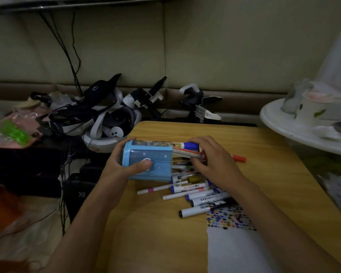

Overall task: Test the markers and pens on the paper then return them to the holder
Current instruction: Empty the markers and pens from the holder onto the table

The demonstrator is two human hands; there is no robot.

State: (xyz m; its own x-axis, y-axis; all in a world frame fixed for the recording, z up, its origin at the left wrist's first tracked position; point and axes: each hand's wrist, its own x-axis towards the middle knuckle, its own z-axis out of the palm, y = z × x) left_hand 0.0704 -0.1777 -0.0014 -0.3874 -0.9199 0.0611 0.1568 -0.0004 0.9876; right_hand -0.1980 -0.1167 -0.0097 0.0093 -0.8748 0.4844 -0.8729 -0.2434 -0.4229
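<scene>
The left hand (124, 164) grips the blue holder (148, 161), thumb across its front face and fingers wrapped round its closed base, holding it tipped on its side with the mouth facing right. The right hand (215, 160) reaches into that mouth, its fingers curled round a bundle of markers (187, 150) that project from the holder. The holder is a smooth, rounded plastic box with a pale printed figure on the front. Below the mouth, loose markers and pens (197, 192) lie fanned on the wooden worktop (159, 223): white cylindrical barrels with blue, black or pink bands. A red-capped marker (238, 158) lies beyond the right hand. The paper (232, 247), white with rows of coloured test marks along its upper edge, lies near the front right of the worktop, just beside the pile. A bare strip of worktop runs between the forearms; the left edge lies close under the holder.
</scene>
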